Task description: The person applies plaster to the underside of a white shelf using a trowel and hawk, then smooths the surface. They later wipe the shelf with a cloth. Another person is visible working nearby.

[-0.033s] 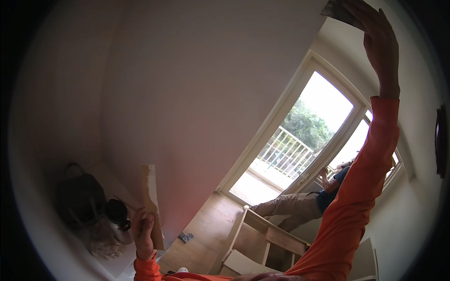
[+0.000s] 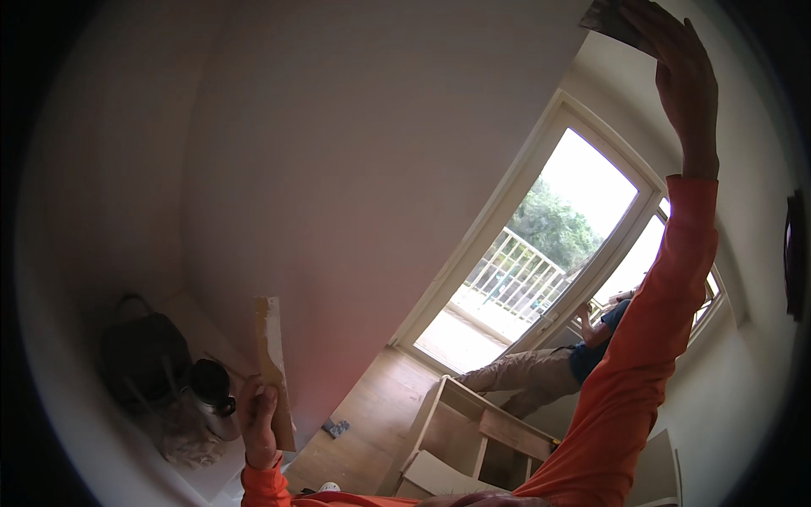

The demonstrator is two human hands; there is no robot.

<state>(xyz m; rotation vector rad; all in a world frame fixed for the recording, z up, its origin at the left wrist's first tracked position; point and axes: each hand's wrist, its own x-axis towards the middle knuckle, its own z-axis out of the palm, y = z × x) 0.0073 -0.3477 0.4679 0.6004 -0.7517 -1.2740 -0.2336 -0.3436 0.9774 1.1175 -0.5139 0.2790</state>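
Note:
Raised high at the upper right, my right hand (image 2: 676, 59) has its fingers wrapped on a flat, dark metal scraper blade (image 2: 606, 21). The blade touches, or nearly touches, the top edge of the pale wall (image 2: 363, 160); its handle side is hidden by the fingers. Low at the left, my left hand (image 2: 257, 414) grips a narrow tan board (image 2: 272, 363) held upright. White paste is smeared along that board's right side and top. Orange sleeves cover both my forearms.
A black bag (image 2: 145, 355) and a steel flask (image 2: 213, 397) stand at the lower left. A wooden cabinet frame (image 2: 431, 414) lies on the floor (image 2: 372, 397). Beyond it, a person in dark blue (image 2: 591, 355) works near the glass door (image 2: 549, 228). A small grey block (image 2: 335, 428) is on the floor.

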